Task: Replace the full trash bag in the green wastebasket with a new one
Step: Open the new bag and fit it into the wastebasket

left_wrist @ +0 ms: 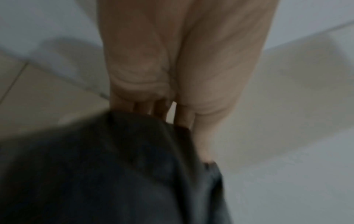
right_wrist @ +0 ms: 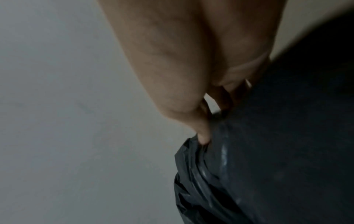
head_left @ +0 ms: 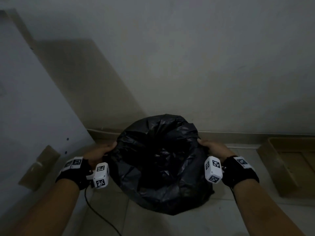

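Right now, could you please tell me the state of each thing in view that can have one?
black trash bag: mouth open, held at both sides.
left hand: grips the bag's left edge.
right hand: pinches the bag's right edge.
cardboard box: open, on the floor.
green wastebasket: hidden, cannot tell.

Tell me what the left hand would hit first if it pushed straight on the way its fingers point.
The left hand already grips the black trash bag at its left edge, so it would press straight into the bag; depth beyond is unclear.
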